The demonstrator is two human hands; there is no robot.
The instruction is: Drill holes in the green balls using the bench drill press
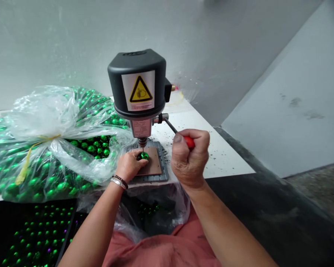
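Observation:
A shiny green ball [144, 156] rests on a brown board [153, 167] under the bit of a dark grey drill press [137, 83]. My left hand [130, 163] pinches the ball from its left side, thumb in front and fingers behind. The drill bit [143, 149] comes down to the top of the ball; whether it has entered the ball I cannot tell. My right hand [189, 155] is wrapped round the red knob [189, 142] at the end of the press's feed lever [171, 126].
At left lies a large clear plastic bag [41, 111] of green balls, tied with yellow string. An open plastic bag [180, 202] with green balls hangs at my lap. Rows of green balls [39, 233] sit lower left. Dark shavings dot the white table [225, 159].

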